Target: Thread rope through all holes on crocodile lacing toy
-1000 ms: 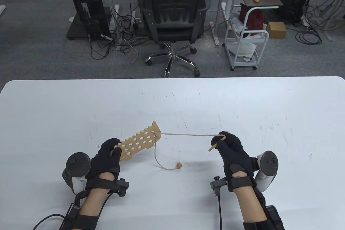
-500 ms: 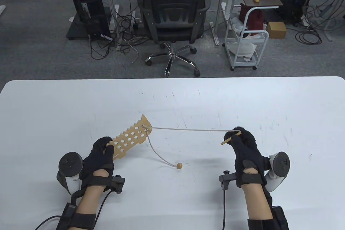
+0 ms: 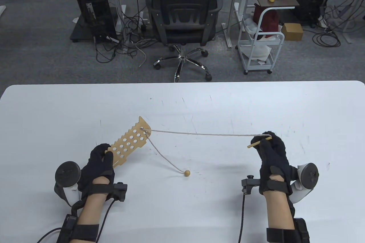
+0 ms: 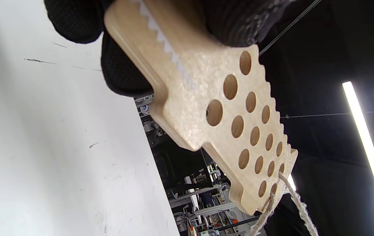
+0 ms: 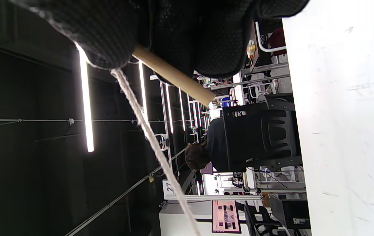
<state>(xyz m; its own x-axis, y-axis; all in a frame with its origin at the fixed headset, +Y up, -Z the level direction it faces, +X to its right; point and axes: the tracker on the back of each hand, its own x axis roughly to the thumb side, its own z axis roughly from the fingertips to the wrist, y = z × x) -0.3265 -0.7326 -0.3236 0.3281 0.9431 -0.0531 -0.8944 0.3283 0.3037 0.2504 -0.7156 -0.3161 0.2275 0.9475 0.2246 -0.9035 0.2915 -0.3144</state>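
The wooden crocodile lacing toy (image 3: 128, 142) is a flat board with rows of round holes, raised off the table and tilted up to the right. My left hand (image 3: 98, 159) grips its near end; the board (image 4: 236, 124) fills the left wrist view. A beige rope (image 3: 205, 134) passes through a hole at the toy's far tip and stretches to my right hand (image 3: 266, 143), which pinches the wooden needle (image 3: 259, 142) at the rope's end; the needle (image 5: 173, 75) also shows in the right wrist view. The rope's other end hangs down to a wooden bead (image 3: 187, 173) on the table.
The white table (image 3: 182, 106) carries only scuff marks around the work. Beyond its far edge stand an office chair (image 3: 184, 12), a computer tower (image 3: 92, 3) and a white cart (image 3: 261, 40).
My hands have drawn apart: the left moved left with the toy, the right moved right with the needle. More rope has come through the hole, and the bead's tail is shorter and straighter.
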